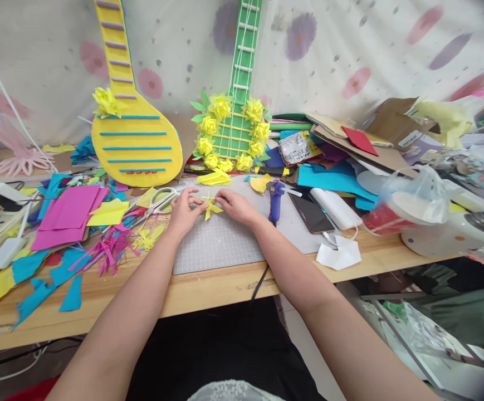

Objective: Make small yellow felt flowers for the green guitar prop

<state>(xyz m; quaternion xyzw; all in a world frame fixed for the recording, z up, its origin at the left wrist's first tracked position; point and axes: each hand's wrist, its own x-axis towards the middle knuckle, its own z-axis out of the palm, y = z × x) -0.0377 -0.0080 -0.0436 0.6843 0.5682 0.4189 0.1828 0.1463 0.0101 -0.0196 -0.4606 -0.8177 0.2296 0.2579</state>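
Observation:
Both hands meet over a grey cutting mat (220, 245). Between them is a small yellow star-shaped paper piece (209, 207), like a flower with pointed petals. My left hand (186, 210) pinches its left side, and the fingers of my right hand (236, 206) close on its right side. Scissors (161, 200) with pale handles lie just left of my left hand. A purple glue gun (275, 200) stands right of my right hand. Behind the hands lies a stack of yellow paper pieces (214, 177).
A yellow paper instrument (137, 142) and a green one (242, 114) with yellow flowers lean at the back. Magenta sheets (68, 217) and coloured scraps cover the left. A phone (312, 211), a white power bank (336, 208) and a bagged cup (409, 209) lie right.

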